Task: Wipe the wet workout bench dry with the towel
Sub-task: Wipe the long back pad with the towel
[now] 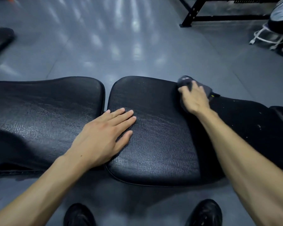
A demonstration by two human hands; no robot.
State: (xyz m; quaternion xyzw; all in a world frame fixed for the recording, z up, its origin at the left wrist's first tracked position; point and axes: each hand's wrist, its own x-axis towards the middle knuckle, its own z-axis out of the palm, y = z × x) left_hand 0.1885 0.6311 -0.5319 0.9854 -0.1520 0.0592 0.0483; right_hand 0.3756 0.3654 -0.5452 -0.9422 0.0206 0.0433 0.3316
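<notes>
Head view: bench (153, 144) runs left-right; right hand (194, 99) clutches towel (185, 81), left hand (103, 136) flat.

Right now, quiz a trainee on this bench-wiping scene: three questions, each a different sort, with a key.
1. True or false: the left hand lies flat on the seat pad.
2. Which hand grips the towel?
A. left
B. right
C. both
3. Fill in: the towel sits at the seat pad's far ____ corner.

Key: 1 true. 2 B, the right hand, its fingers curled on the towel. 3 right.
</notes>
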